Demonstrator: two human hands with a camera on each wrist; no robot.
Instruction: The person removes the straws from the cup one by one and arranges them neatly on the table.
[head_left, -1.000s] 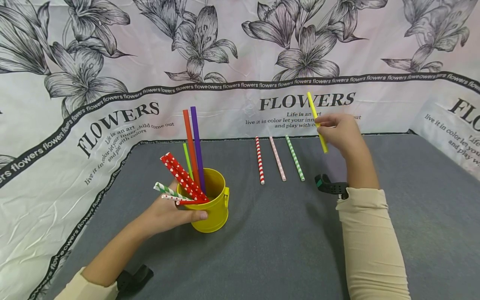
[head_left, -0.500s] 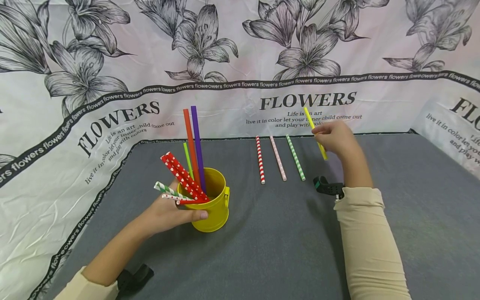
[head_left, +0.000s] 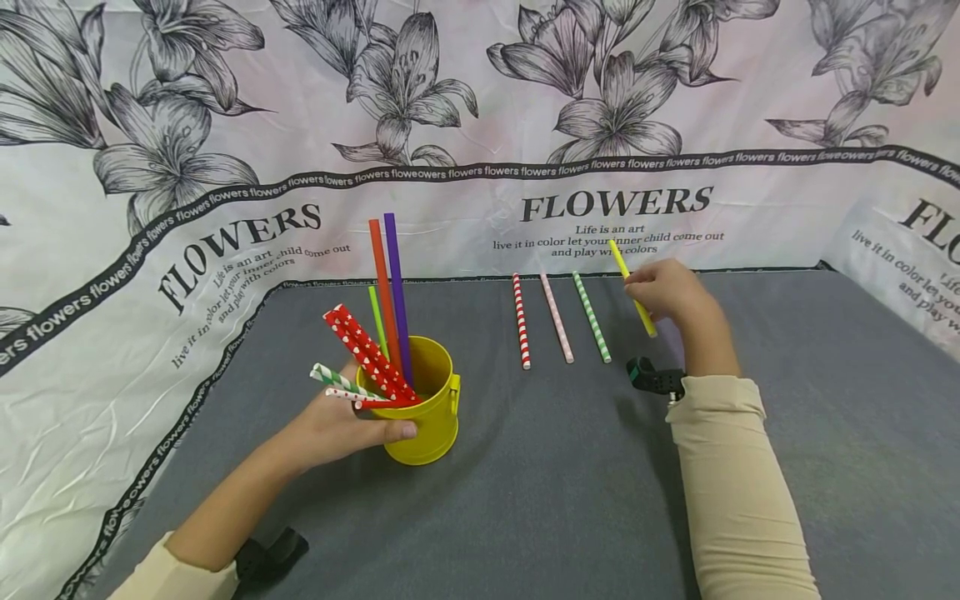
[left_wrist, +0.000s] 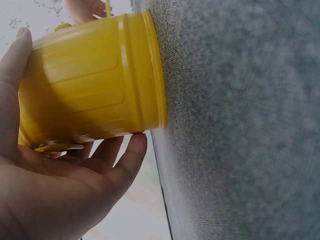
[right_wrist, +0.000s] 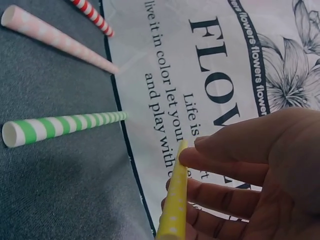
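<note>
My left hand (head_left: 341, 429) grips a yellow bucket (head_left: 426, 433) from its left side, thumb across the front; in the left wrist view the bucket (left_wrist: 90, 80) stands with its base on the grey surface. Several paper straws lean in it: red ones with white shapes (head_left: 367, 354), an orange straw (head_left: 384, 292), a purple straw (head_left: 397, 292), a short lime one and striped ones. My right hand (head_left: 678, 296) pinches a yellow straw (head_left: 619, 258) with white dots (right_wrist: 175, 205), held tilted close over the back of the table, right of the green-striped straw (head_left: 592, 317).
A red-striped straw (head_left: 521, 321) and a pink straw (head_left: 557, 318) lie left of the green-striped one, forming a spaced row at the table's back edge. Behind rises a white flower-printed cloth (head_left: 450, 217). Grey cloth (head_left: 525, 500) covers the table.
My right hand has lowered the yellow straw toward the table, beside the row. My left hand and the bucket have stayed where they were.
</note>
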